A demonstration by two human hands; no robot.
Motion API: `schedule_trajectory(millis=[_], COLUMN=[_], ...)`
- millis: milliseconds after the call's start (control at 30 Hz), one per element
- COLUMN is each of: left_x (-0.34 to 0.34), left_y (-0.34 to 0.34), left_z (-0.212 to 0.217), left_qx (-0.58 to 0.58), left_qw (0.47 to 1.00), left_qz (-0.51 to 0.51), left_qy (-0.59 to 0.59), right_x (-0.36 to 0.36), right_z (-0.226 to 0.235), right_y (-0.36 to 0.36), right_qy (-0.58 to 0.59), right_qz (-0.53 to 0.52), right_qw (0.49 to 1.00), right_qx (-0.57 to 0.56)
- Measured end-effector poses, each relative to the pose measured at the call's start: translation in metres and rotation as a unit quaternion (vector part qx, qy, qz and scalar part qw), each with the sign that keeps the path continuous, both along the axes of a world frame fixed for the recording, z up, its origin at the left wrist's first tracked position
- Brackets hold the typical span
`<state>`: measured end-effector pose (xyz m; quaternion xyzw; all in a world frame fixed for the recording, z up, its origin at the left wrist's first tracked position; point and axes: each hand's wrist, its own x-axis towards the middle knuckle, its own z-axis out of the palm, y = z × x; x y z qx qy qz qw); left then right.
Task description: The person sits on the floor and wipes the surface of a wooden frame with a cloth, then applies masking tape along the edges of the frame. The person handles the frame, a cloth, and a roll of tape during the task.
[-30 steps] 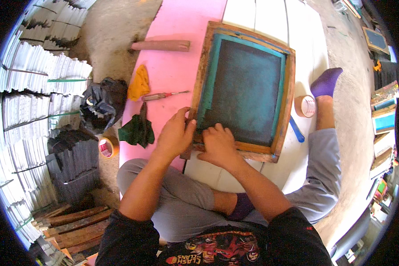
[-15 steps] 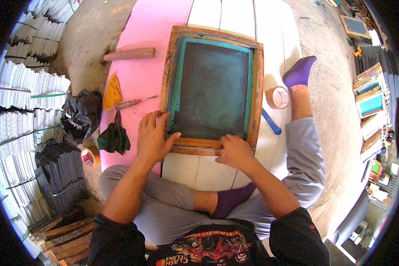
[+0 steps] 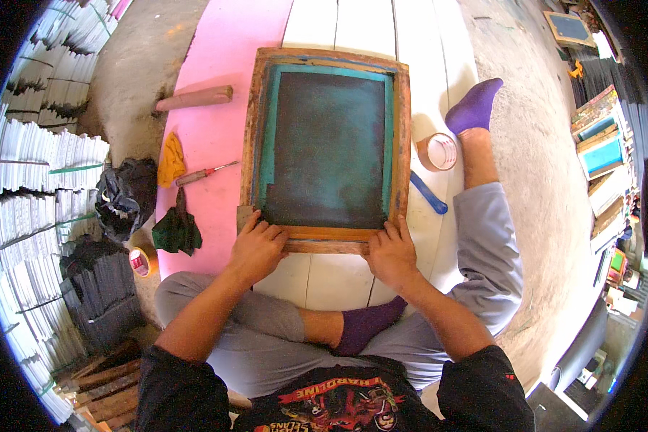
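A wooden screen-printing frame (image 3: 327,240) with teal-edged dark mesh (image 3: 331,151) lies on the boards in front of me. Its worn near rail faces my crossed leg. My left hand (image 3: 259,248) is closed over the near left corner, fingers curled onto the rail. At the near right corner, my right hand (image 3: 392,255) grips the same rail, with fingertips on top. The undersides of both holds are hidden. A small grey-brown piece (image 3: 245,217) shows by the left fingertips; its kind is unclear.
On the pink board lie a wooden bar (image 3: 194,99), a yellow cloth (image 3: 171,160), a screwdriver (image 3: 205,173) and a dark green cloth (image 3: 177,230). Right of the frame are a tape roll (image 3: 437,152) and blue tool (image 3: 428,192). Paper stacks (image 3: 43,158) stand left.
My left hand has gone from the frame's left side to its near left corner. My right hand has slid right along the near rail to the corner. The whole view has shifted slightly.
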<state>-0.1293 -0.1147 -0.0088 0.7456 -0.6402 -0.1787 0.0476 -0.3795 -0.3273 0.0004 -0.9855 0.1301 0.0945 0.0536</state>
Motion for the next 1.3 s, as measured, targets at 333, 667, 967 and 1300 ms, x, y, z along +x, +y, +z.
schedule_trajectory(millis=[333,667,967,1300], left_x=[-0.006,-0.012,-0.01,-0.01], left_y=[-0.011,-0.012,-0.012,-0.007], left_z=[0.016,0.021,0.013,-0.001], left_qx=[-0.013,0.042,0.068,0.022], left_qw=[0.999,0.998,0.996,1.0], left_qz=[-0.021,0.037,0.015,0.014], left_qy=[0.032,0.027,0.049,0.009], right_x=[0.024,0.029,0.049,0.113], right_z=[-0.012,0.014,0.008,-0.006], right_y=[0.038,0.021,0.038,0.101], right_qy=[-0.084,0.076,0.06,-0.031], right_qz=[-0.037,-0.092,-0.079,-0.076], right_qw=[0.987,0.981,0.987,0.976], right_qx=[0.131,0.153,0.126,0.2])
